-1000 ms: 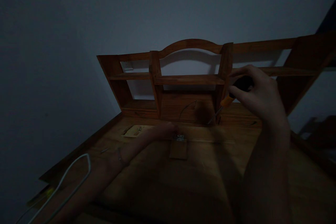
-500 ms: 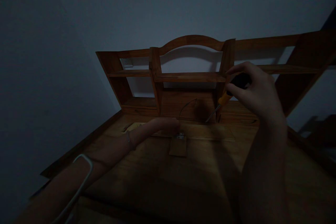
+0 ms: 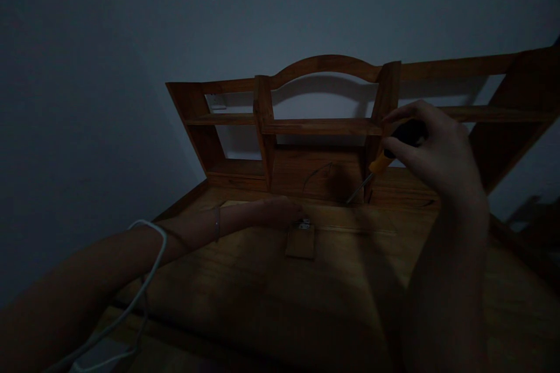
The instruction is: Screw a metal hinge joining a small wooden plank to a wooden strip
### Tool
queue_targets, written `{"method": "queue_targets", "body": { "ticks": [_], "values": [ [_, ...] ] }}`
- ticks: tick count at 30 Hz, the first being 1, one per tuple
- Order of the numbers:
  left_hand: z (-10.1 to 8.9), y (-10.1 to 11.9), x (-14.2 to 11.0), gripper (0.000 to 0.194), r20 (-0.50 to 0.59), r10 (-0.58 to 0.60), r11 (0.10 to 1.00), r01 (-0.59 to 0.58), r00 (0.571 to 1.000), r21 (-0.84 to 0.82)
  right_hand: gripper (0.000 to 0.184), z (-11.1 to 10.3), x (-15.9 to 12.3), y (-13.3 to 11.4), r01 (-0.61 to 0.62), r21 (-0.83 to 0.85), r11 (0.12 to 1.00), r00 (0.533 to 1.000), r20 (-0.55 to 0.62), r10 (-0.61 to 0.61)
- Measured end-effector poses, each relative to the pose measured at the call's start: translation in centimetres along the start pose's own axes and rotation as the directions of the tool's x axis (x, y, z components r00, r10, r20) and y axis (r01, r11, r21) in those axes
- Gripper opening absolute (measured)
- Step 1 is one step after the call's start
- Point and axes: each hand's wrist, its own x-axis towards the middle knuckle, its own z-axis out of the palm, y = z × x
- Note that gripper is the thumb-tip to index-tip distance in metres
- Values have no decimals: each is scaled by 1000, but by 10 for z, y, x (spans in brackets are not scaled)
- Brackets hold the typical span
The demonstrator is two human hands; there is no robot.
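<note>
My right hand (image 3: pixel 450 154) is raised on the right, closed round the black end of a screwdriver (image 3: pixel 380 163). Its yellow collar and thin metal shaft slant down and left, with the tip over the desk and apart from the hinge. Low over the desk, my left hand (image 3: pixel 276 211) is closed, fingertips at a small metal hinge (image 3: pixel 304 225). Whatever those fingers pinch is hidden in the dimness. The hinge lies where a small wooden piece (image 3: pixel 300 243) meets a long, thin wooden board (image 3: pixel 354 221).
A wooden shelf unit (image 3: pixel 321 127) with an arched top stands along the back of the desk (image 3: pixel 262 297), against the wall. A pale cable (image 3: pixel 151 271) hangs across my left forearm. A wall socket (image 3: pixel 217 102) shows behind the left shelf. Light is dim.
The view has shifted slightly. My left forearm has risen a little, its fingers staying by the hinge. The right hand keeps the screwdriver in nearly the same pose.
</note>
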Motion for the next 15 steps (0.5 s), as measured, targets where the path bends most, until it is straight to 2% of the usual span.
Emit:
{"method": "queue_targets", "body": {
  "ticks": [5,8,11,15],
  "values": [
    [6,3,5,24,33,-41,998,39,999,56,29,1,0,1,1,-5,1000,1000,0,-1],
    [7,7,8,18,35,-138,990,137,990,34,29,4,1,1,22,6,1000,1000,12,-22],
    [5,11,11,15,43,-219,976,219,975,-10,29,11,3,-3,46,6,999,999,27,-47],
    [2,16,17,14,95,-248,969,247,964,21,30,27,6,-15,63,22,998,996,68,-65]
  ]
}}
